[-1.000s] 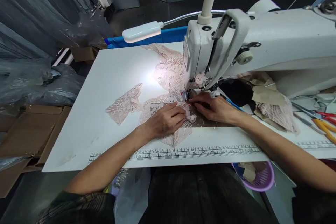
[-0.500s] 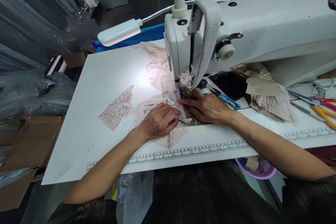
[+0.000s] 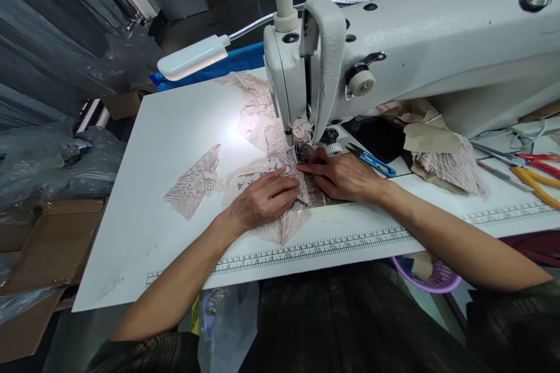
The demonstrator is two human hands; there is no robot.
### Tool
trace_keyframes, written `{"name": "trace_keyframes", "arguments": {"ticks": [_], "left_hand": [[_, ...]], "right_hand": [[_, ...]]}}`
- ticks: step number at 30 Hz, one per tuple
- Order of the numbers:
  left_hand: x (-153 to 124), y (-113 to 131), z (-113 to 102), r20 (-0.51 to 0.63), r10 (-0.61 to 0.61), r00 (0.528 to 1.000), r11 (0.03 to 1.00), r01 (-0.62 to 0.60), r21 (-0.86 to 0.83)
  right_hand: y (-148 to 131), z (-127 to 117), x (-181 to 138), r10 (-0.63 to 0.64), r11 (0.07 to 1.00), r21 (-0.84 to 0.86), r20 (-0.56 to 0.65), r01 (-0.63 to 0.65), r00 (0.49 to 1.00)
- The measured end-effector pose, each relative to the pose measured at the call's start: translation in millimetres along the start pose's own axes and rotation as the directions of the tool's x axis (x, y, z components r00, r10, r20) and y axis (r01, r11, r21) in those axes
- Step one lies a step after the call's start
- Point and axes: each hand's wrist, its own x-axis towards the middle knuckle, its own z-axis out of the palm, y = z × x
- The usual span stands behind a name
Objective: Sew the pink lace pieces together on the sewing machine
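Observation:
My left hand (image 3: 265, 197) lies palm down on a piece of pale pink lace (image 3: 242, 176), its fingers stretched out flat toward the needle area. Close by, my right hand (image 3: 347, 176) rests just right of the presser foot (image 3: 298, 153). Its index finger reaches left to touch the lace edge, and its fingers are apart. Under that hand lies a strip of brown sheer fabric (image 3: 321, 193). The white sewing machine (image 3: 326, 64) stands over the work. A pink fabric rosette (image 3: 301, 129) sits by its needle bar. The needle tip is too small to make out.
A separate lace piece (image 3: 195, 182) lies to the left, and more lace (image 3: 260, 111) behind. Blue thread snips (image 3: 374, 162) lie beside my right hand. Farther right are fabric scraps (image 3: 437, 145) and orange-handled scissors (image 3: 534, 183). A lamp (image 3: 192, 58) shines on the white table (image 3: 131, 210).
My left hand has gone from curled fingers at the lace edge to flat, stretched fingers. The folded-up lace edge now lies flatter. My right hand keeps its place; the view has shifted slightly.

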Motion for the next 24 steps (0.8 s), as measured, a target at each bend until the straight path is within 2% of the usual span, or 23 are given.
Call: {"name": "trace_keyframes", "arguments": {"ticks": [5, 14, 19, 24], "left_hand": [[-1.5, -1.6, 3.1, -0.016, 0.014, 1.000, 1.000, -0.014, 0.000], [-2.6, -1.7, 3.0, 0.019, -0.025, 0.999, 0.999, 0.026, -0.035], [-3.2, -1.1, 5.6, 0.019, -0.051, 0.999, 0.998, 0.052, -0.047], [-3.5, -0.3, 3.3, -0.023, -0.040, 0.999, 0.995, 0.038, -0.088]], "right_hand": [[-0.8, -3.0, 0.5, 0.014, 1.000, 0.000, 0.004, -0.014, 1.000], [4.3, -5.8, -3.0, 0.071, 0.984, 0.169, -0.029, -0.065, 0.997], [5.4, -6.6, -6.9, -0.042, 0.975, 0.218, -0.003, 0.042, 0.999], [0.4, -10.1, -7.7, -0.147, 0.985, 0.099, 0.025, 0.144, 0.989]]}}
